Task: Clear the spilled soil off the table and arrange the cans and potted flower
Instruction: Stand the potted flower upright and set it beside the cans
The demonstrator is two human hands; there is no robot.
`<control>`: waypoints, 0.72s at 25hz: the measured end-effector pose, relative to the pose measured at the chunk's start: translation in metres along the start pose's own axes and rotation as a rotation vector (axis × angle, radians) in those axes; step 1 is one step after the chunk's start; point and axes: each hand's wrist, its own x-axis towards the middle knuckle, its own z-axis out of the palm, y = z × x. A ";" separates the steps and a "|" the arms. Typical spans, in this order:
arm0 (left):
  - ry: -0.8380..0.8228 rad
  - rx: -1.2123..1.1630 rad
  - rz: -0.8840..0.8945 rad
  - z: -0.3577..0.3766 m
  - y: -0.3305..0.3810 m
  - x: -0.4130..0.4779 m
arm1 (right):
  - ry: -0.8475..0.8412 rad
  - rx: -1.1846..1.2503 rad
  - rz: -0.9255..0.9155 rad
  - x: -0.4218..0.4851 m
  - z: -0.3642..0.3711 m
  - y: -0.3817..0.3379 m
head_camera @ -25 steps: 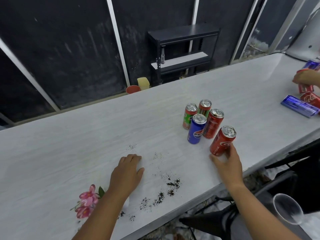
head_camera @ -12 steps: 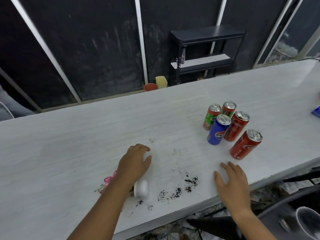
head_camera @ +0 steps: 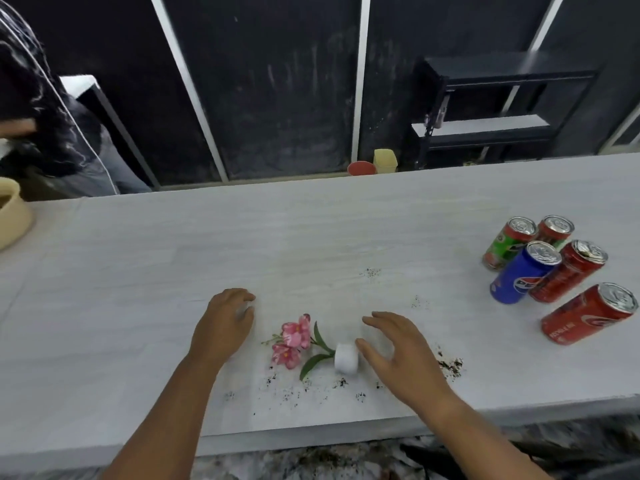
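Observation:
A small white pot (head_camera: 345,357) lies on its side on the white table (head_camera: 173,265), its pink flower (head_camera: 292,340) pointing left. My right hand (head_camera: 398,351) hovers just right of the pot with fingers spread, holding nothing. My left hand (head_camera: 223,323) rests on the table left of the flower, fingers loosely bent and empty. Dark soil crumbs (head_camera: 450,364) are scattered along the near edge around the pot. Several cans stand at the right: a blue can (head_camera: 523,273), a green can (head_camera: 507,242), two red cans behind, and a red cola can (head_camera: 588,315) nearest.
A beige pot (head_camera: 12,216) sits at the table's far left edge, and a person in dark clothes (head_camera: 41,109) stands behind it. A black shelf unit (head_camera: 491,109), a red bowl (head_camera: 361,168) and a yellow cup (head_camera: 385,161) are beyond the table.
My view has swung left. My left hand came off the tipped pot and shifted left of the flower; my right hand left the cola can and reached over beside the pot.

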 end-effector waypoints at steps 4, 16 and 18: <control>0.046 -0.076 0.072 0.008 -0.029 -0.016 | -0.215 -0.003 -0.032 0.007 0.018 -0.017; 0.161 -0.014 0.142 0.016 -0.030 -0.018 | -0.126 0.114 0.036 0.020 0.015 -0.016; 0.167 -0.013 0.147 0.017 -0.031 -0.018 | -0.102 0.137 0.044 0.024 0.014 -0.013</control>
